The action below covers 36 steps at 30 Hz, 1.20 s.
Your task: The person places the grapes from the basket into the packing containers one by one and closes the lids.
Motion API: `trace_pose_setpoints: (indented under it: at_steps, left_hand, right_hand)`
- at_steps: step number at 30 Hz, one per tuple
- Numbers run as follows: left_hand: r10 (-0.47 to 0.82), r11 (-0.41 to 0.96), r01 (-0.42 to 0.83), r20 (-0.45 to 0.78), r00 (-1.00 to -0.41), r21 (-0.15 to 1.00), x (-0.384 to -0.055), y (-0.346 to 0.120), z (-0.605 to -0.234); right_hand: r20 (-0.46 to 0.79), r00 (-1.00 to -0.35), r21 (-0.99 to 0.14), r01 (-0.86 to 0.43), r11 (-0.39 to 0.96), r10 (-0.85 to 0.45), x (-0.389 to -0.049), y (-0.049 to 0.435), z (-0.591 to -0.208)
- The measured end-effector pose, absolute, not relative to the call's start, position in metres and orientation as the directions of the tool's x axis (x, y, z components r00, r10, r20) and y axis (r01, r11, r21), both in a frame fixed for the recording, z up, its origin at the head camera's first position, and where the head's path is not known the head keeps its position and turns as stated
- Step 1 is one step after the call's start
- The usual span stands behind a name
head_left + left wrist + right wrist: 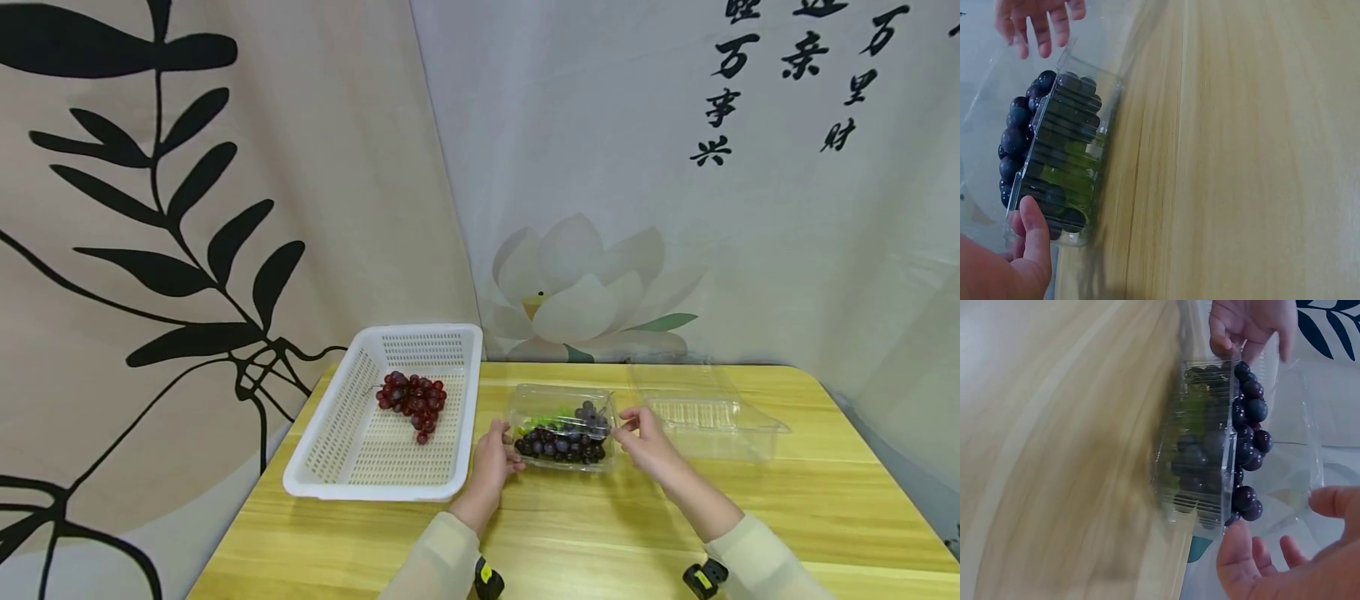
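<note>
A clear plastic clamshell box sits on the table between my hands, with dark grapes and some green grapes inside. Its raised lid stands tilted at the far side, and in the right wrist view dark grapes show above the rim. My left hand holds the box's left end, its thumb at the rim corner. At the right end, my right hand has its fingers spread. One finger touches the lid's edge and another is close to the box corner.
At the left stands a white slotted basket holding a bunch of red grapes. Another clear plastic box lies open at the right on the wooden table. A printed cloth hangs behind the table.
</note>
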State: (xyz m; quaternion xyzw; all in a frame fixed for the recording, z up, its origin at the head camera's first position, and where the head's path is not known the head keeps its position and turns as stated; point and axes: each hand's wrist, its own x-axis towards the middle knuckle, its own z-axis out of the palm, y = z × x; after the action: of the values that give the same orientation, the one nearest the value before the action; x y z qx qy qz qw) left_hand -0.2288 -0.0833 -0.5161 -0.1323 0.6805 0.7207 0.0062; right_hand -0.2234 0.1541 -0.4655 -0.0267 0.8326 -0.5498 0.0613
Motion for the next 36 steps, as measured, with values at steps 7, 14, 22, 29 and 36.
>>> trace_pose_setpoints:
  at_steps: [7, 14, 22, 29, 36]
  left_hand:
    - [-0.190, -0.067, -0.223, -0.232, -0.954, 0.973, -0.229, -0.083, -0.513]
    - [-0.141, -0.026, -0.186, -0.188, -0.972, 0.982, -0.227, -0.084, -0.514]
    - [-0.128, -0.024, -0.165, -0.167, -0.978, 0.986, -0.227, -0.085, -0.515]
    - [-0.129, -0.033, -0.134, -0.137, -0.982, 0.990, -0.226, -0.083, -0.516]
    - [-0.122, -0.027, -0.127, -0.130, -0.984, 0.991, -0.225, -0.083, -0.516]
  right_hand:
    - [-0.074, -0.985, -0.872, -0.011, 0.489, -0.155, -0.220, 0.159, -0.483]
    - [-0.362, -0.912, -0.825, 0.218, 0.521, -0.193, -0.209, 0.161, -0.483]
    - [-0.379, -0.879, -0.872, 0.234, 0.431, -0.289, -0.211, 0.167, -0.489]
    - [-0.364, -0.880, -0.905, 0.257, 0.339, -0.305, -0.217, 0.168, -0.492]
    - [-0.378, -0.912, -0.882, 0.304, 0.360, -0.157, -0.220, 0.163, -0.499]
